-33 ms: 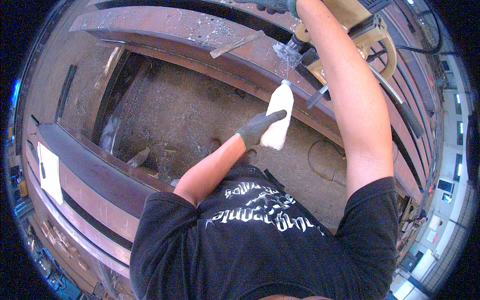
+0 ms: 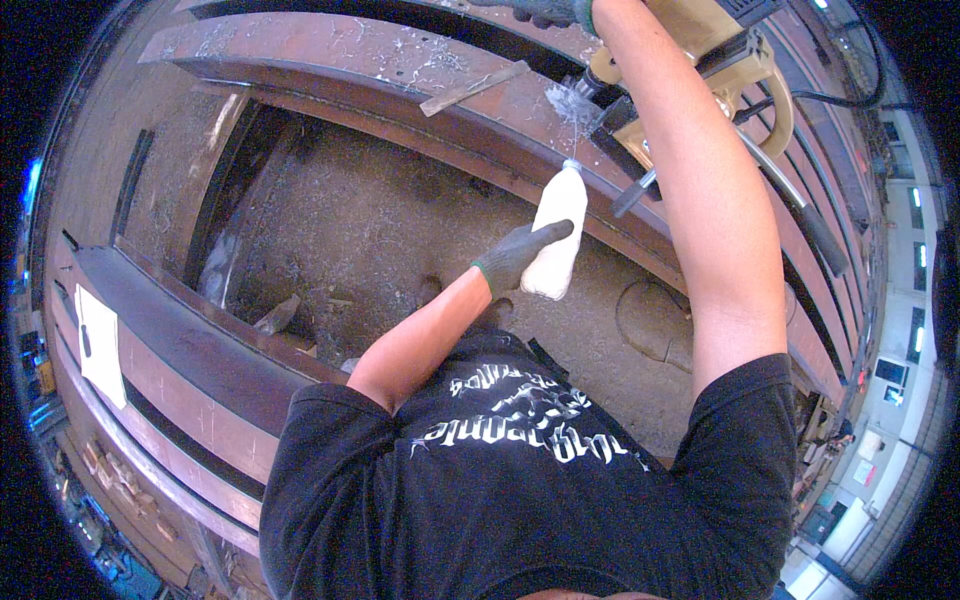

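My left hand (image 2: 520, 255), in a dark glove, is closed round a white squeeze bottle (image 2: 556, 235). The bottle tilts up and away from me, and a thin stream runs from its tip toward the cutter of a gold-coloured drilling machine (image 2: 700, 50). Whitish fluid (image 2: 570, 104) and shavings lie round the cutter on a rusty steel beam (image 2: 380, 65). My right arm reaches over the machine. Its gloved hand (image 2: 545, 10) is cut off by the top edge, so what it touches is hidden.
A flat metal strip (image 2: 473, 88) lies across the beam among curled shavings. At left, a white sheet with a dark pen-like item (image 2: 98, 345) rests on another beam. A black cable (image 2: 850, 98) trails off the machine. Debris (image 2: 278, 315) lies on the floor between the beams.
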Action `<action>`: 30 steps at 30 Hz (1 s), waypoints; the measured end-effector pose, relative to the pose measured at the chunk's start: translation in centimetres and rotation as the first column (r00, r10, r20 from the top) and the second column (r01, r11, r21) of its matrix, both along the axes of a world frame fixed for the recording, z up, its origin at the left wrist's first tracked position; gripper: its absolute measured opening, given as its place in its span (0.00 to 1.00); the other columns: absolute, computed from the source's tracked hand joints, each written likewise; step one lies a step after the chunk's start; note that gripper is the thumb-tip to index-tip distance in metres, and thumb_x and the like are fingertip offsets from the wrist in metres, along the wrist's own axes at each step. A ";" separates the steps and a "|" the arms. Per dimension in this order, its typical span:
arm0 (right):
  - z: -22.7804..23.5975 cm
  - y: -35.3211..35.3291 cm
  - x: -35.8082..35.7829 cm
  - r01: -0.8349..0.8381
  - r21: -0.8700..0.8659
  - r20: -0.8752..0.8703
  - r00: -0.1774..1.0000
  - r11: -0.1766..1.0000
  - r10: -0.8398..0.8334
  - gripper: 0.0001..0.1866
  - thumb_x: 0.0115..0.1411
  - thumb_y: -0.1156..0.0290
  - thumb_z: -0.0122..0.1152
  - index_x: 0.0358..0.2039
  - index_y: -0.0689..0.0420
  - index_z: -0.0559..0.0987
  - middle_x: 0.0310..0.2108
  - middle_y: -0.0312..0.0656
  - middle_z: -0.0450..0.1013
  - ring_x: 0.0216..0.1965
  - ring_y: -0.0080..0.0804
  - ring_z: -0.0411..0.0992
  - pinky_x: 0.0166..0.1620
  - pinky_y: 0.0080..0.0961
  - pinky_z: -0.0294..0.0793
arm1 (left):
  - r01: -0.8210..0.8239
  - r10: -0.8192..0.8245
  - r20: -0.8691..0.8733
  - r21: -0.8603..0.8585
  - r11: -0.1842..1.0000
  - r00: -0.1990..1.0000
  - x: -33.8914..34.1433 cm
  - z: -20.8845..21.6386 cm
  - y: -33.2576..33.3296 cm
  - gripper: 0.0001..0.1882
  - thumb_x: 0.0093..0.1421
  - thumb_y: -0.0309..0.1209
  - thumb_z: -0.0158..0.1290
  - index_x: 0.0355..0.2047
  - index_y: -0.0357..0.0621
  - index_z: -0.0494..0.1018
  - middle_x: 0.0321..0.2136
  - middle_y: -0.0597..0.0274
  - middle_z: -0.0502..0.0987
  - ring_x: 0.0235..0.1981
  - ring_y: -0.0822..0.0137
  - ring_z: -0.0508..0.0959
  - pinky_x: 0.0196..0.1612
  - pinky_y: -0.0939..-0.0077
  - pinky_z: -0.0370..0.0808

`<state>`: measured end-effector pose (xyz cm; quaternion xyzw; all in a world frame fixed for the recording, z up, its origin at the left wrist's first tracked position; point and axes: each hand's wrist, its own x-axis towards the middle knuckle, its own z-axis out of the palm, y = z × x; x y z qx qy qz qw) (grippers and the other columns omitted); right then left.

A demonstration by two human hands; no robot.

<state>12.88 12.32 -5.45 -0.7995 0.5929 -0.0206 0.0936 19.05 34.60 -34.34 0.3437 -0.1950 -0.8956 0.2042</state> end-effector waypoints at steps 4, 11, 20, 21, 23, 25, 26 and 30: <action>0.7 -0.1 0.5 0.038 0.056 -0.005 0.999 0.998 -0.037 0.30 0.65 0.40 0.53 0.46 0.54 0.87 0.46 0.53 0.82 0.49 0.49 0.79 0.54 0.40 0.74 | 0.002 -0.002 0.004 -0.015 1.000 1.000 0.2 0.6 -0.8 0.22 0.64 0.45 0.63 0.49 0.41 0.75 0.34 0.63 0.80 0.29 0.67 0.81 0.29 0.69 0.80; 0.5 0.2 0.3 0.007 0.031 0.000 1.000 0.999 -0.007 0.29 0.65 0.41 0.53 0.44 0.54 0.87 0.45 0.52 0.82 0.47 0.48 0.80 0.53 0.40 0.74 | -0.004 0.004 0.000 0.006 1.000 1.000 0.2 0.4 -0.8 0.21 0.64 0.45 0.63 0.48 0.42 0.75 0.34 0.63 0.80 0.28 0.67 0.81 0.29 0.69 0.80; 0.3 -0.1 -0.1 -0.033 -0.020 -0.104 0.994 0.999 0.031 0.27 0.65 0.43 0.52 0.41 0.53 0.87 0.43 0.53 0.82 0.46 0.49 0.80 0.51 0.41 0.75 | 0.022 -0.022 0.013 -0.025 0.999 1.000 -0.1 0.7 -0.9 0.21 0.64 0.45 0.63 0.47 0.42 0.76 0.32 0.64 0.80 0.27 0.66 0.81 0.28 0.67 0.80; 0.1 -0.5 -0.5 -0.036 -0.043 -0.151 0.988 0.998 0.029 0.28 0.65 0.43 0.52 0.40 0.54 0.87 0.43 0.54 0.82 0.46 0.50 0.80 0.51 0.41 0.76 | 0.034 -0.033 0.009 -0.036 0.999 0.999 -0.2 0.6 -0.9 0.21 0.65 0.46 0.62 0.48 0.42 0.76 0.32 0.63 0.80 0.27 0.66 0.81 0.28 0.67 0.80; 0.3 -0.4 0.6 -0.029 -0.039 -0.162 0.987 0.999 0.023 0.29 0.64 0.42 0.52 0.41 0.55 0.87 0.44 0.55 0.81 0.47 0.50 0.80 0.51 0.42 0.76 | 0.018 -0.018 0.007 -0.052 0.998 1.000 0.1 0.2 -1.0 0.21 0.65 0.46 0.62 0.48 0.43 0.76 0.33 0.63 0.81 0.27 0.66 0.81 0.28 0.67 0.80; 0.3 -0.3 1.3 -0.030 -0.051 -0.167 0.986 0.998 0.021 0.30 0.63 0.41 0.52 0.42 0.55 0.87 0.45 0.56 0.81 0.49 0.51 0.80 0.52 0.42 0.75 | 0.031 -0.030 0.017 -0.064 0.997 0.999 0.6 -0.3 -1.1 0.27 0.63 0.50 0.62 0.50 0.41 0.75 0.35 0.62 0.81 0.30 0.67 0.81 0.32 0.69 0.81; 0.3 -0.1 0.9 -0.017 -0.068 -0.172 0.985 0.998 0.005 0.30 0.63 0.41 0.52 0.43 0.55 0.87 0.46 0.56 0.81 0.49 0.51 0.80 0.53 0.42 0.75 | 0.057 -0.056 0.016 -0.073 0.996 0.998 0.5 -0.3 -1.2 0.29 0.62 0.53 0.63 0.51 0.40 0.75 0.36 0.61 0.81 0.32 0.67 0.82 0.35 0.70 0.81; 0.9 0.7 0.5 0.014 -0.066 -0.128 0.992 0.998 -0.023 0.31 0.62 0.41 0.53 0.44 0.56 0.87 0.47 0.57 0.80 0.51 0.51 0.79 0.54 0.43 0.75 | 0.058 -0.058 0.000 -0.094 0.994 0.998 0.5 0.0 -1.3 0.29 0.63 0.52 0.62 0.51 0.41 0.75 0.37 0.62 0.81 0.33 0.67 0.82 0.34 0.69 0.81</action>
